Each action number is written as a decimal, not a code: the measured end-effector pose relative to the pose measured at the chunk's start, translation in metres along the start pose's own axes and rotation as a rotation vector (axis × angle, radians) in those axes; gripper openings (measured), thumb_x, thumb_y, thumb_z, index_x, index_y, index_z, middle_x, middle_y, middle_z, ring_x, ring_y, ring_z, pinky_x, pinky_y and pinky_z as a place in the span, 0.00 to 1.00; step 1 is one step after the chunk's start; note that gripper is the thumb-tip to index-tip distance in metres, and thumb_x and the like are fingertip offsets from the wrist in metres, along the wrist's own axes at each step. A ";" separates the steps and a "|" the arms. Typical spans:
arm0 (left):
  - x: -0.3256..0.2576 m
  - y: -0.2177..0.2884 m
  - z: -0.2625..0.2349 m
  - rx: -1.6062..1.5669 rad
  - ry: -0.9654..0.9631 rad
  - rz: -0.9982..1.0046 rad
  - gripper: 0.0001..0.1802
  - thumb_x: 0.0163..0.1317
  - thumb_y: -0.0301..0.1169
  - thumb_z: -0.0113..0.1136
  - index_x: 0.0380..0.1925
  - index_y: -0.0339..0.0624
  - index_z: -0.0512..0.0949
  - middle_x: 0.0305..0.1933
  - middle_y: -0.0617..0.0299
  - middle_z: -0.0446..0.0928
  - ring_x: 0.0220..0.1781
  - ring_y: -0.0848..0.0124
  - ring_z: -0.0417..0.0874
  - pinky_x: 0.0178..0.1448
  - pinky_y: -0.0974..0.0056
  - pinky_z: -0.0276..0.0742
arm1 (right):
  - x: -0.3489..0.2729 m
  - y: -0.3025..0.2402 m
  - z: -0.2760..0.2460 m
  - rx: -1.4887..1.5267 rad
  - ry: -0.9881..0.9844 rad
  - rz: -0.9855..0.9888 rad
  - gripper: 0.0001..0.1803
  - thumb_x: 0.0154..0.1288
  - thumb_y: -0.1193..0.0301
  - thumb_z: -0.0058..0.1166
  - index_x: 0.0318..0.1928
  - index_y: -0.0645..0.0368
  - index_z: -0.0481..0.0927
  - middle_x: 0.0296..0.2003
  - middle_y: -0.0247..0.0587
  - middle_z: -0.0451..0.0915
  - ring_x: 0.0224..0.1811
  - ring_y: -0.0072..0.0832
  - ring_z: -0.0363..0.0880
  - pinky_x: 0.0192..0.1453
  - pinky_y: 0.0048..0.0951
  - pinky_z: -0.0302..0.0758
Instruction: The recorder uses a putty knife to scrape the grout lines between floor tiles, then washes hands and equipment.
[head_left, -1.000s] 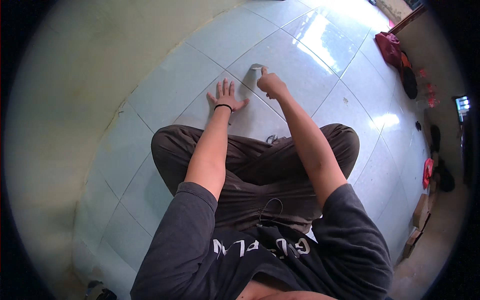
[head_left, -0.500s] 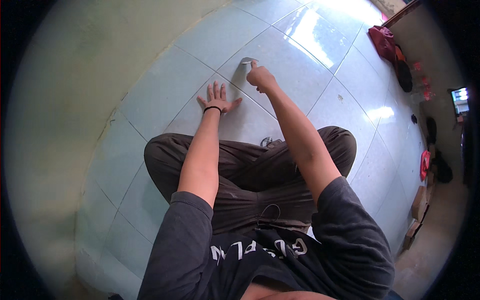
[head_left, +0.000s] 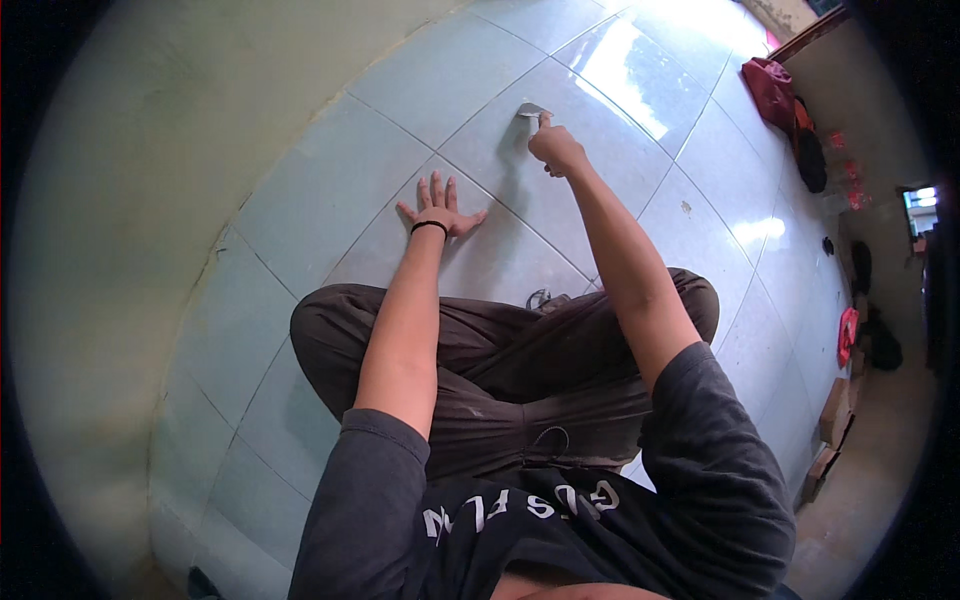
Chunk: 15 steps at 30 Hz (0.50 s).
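My right hand (head_left: 557, 151) is closed round the handle of a scraper (head_left: 533, 111), with a finger stretched along it toward the wide metal blade. The blade is at the tiled floor (head_left: 600, 200), ahead of me and right of my other hand; whether it touches the tile, I cannot tell. Flat on the tiles to the left, my left hand (head_left: 437, 212) has its fingers spread and a dark band on the wrist. Nothing is in it. The scraper's handle is mostly hidden by my fist.
My crossed legs (head_left: 400, 330) fill the near floor. A pale wall (head_left: 150, 240) rises on the left. Along the right side lie a maroon bag (head_left: 768, 92), a red item (head_left: 848, 336) and cardboard pieces (head_left: 835, 410). A small dark object (head_left: 828, 245) lies on the floor nearby.
My right hand has moved to the right with the scraper, whose blade is now a little farther off. My left hand stays spread in about the same place on the tiles.
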<state>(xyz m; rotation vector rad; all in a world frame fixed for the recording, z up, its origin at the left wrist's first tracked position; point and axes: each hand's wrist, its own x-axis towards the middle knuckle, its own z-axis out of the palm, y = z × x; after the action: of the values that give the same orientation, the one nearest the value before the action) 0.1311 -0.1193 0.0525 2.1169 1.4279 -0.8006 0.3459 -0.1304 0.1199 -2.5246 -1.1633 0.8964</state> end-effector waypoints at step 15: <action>0.001 0.010 -0.007 0.015 -0.007 0.012 0.57 0.50 0.77 0.33 0.70 0.61 0.25 0.74 0.68 0.14 0.76 0.64 0.18 0.70 0.32 0.28 | 0.020 -0.009 -0.011 0.071 0.001 0.074 0.39 0.56 0.74 0.39 0.70 0.60 0.47 0.35 0.51 0.80 0.25 0.34 0.82 0.23 0.32 0.79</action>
<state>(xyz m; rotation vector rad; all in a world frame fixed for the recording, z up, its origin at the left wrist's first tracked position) 0.1423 -0.1176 0.0571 2.1299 1.4083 -0.8155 0.3570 -0.1094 0.1234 -2.5251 -1.0245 0.9367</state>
